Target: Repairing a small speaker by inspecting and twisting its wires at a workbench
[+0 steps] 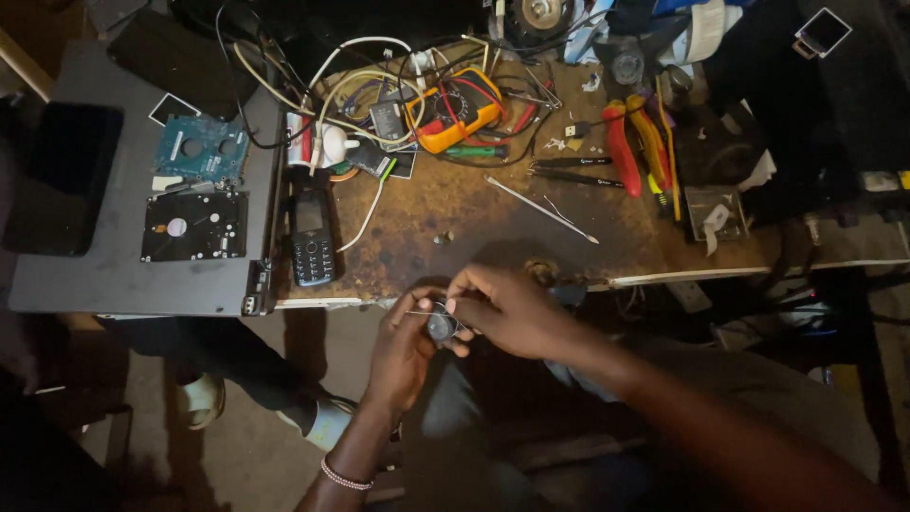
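Holding small round part over stained, cluttered workbench.

- Single head-worn camera, looking steeply down from above the person's lap toward a cluttered wooden workbench
- Both hands sit near and central: left hand, right hand, forearms entering from the bottom edge
- Bench fills the far half of the frame; a grey laptop lid lies far left, red pliers far right
- Floor shows near left, below the bench edge
- No second view shares the scene
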